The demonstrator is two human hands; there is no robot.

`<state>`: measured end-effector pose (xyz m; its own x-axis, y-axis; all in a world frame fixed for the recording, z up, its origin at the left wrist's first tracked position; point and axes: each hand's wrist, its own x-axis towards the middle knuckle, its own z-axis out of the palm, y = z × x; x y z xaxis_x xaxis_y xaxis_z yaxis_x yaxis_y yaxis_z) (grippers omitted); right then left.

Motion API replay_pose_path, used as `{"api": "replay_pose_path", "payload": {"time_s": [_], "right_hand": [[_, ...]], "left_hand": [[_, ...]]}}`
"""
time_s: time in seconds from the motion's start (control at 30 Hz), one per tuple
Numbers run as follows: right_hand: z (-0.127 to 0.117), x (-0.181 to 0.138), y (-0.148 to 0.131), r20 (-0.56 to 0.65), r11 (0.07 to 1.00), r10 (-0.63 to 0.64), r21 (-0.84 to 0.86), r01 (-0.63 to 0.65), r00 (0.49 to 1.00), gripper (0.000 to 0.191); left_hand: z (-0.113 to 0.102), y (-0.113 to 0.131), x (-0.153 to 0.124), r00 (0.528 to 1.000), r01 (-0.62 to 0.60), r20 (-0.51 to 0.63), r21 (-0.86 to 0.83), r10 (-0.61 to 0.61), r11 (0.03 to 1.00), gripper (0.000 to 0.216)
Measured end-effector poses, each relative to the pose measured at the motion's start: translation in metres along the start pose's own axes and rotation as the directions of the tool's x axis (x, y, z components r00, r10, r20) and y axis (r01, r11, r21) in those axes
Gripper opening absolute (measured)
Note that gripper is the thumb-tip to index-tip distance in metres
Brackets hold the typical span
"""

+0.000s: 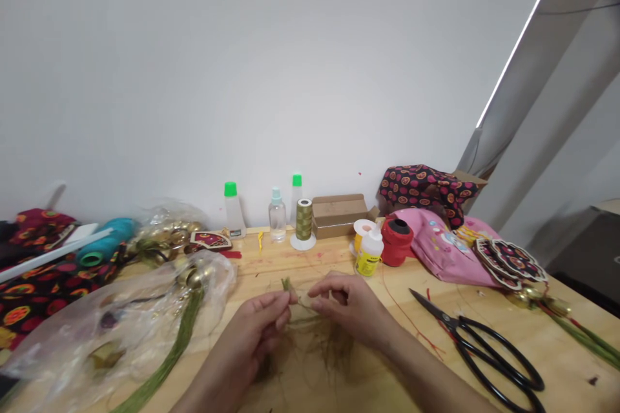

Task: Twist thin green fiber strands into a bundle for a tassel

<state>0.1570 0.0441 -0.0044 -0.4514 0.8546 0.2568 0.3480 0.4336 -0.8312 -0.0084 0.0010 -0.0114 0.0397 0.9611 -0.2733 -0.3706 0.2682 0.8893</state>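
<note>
My left hand (256, 329), fingers pinched together, grips a small bundle of green thread (285, 284) whose short tip sticks up above the fingertips. Just to its right, my right hand (346, 306) has thumb and fingers closed. A small pale piece (306, 300) shows at its fingertips, too blurred to name. Below and between the hands, loose strands of thread (334, 352) lie tangled on the wooden table (271, 264). Part of the tangle is hidden by the hands.
Black-handled scissors (477, 342) lie to the right. Behind stand a glue bottle (369, 255), a red thread cone (397, 242), a green thread spool (303, 219) and a cardboard box (339, 216). At left are a plastic bag (140, 310) and a long green tassel (174, 352).
</note>
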Motion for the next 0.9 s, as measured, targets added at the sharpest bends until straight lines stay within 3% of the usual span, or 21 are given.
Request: {"api": "replay_pose_path", "payload": {"time_s": [0.2,0.4,0.7,0.9], "right_hand": [[0.014,-0.001,-0.005,0.099,0.95,0.013,0.309,-0.043,0.995,0.023],[0.015,-0.005,-0.002,0.212,0.787,0.082,0.586,-0.193,0.974,0.013],[0.015,-0.005,0.001,0.175,0.727,0.189,0.636,-0.258,0.966,0.012],[0.017,-0.004,0.004,0.177,0.733,0.188,0.629,-0.258,0.966,0.017]], "left_hand": [[0.005,-0.01,0.001,0.99,0.049,0.117,0.208,-0.075,0.977,0.032],[0.006,-0.01,0.0,0.979,0.032,0.181,0.299,-0.089,0.954,0.037],[0.005,-0.01,-0.004,0.977,-0.076,0.208,0.528,-0.043,0.846,0.037],[0.008,-0.006,-0.003,0.966,-0.237,0.239,0.655,0.101,0.717,0.033]]}}
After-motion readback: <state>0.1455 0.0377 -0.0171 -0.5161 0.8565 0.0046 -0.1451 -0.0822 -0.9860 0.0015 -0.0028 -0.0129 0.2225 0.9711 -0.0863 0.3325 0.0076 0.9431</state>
